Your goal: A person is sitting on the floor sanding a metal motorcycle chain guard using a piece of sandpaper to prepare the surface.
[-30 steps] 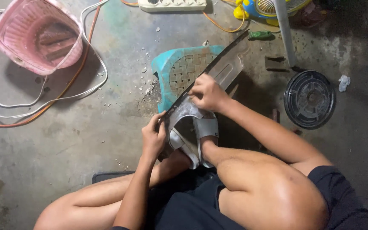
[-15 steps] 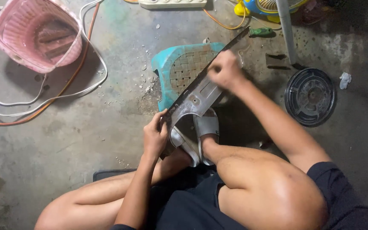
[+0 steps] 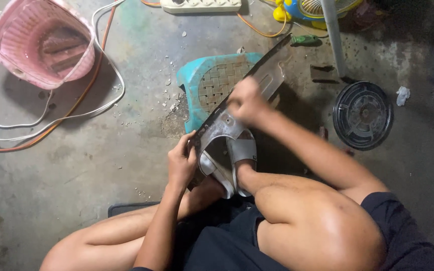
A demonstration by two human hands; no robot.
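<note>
Metal blade, long, flat and dark-edged, lying slantwise from near-left to far-right across the teal plastic stool, its far tip reaching toward the small green tool on the concrete floor. Left hand clamping the near end of the blade, fingers curled round its edge, just above the grey sandals. Right hand pressing on the blade's middle, blurred, fingers bunched; whether pinching something small or only bearing down cannot be told. Bare knees framing the near part of the view, dark shorts between them. Pink basket sitting far left, ringed by white cables and an orange cord. White power strip lying at the far edge, beside a yellow and blue fan with a grey pole leaning down from it. Round black grille resting flat on the right, well apart from the stool, with a scrap of white cloth just beyond it.
</note>
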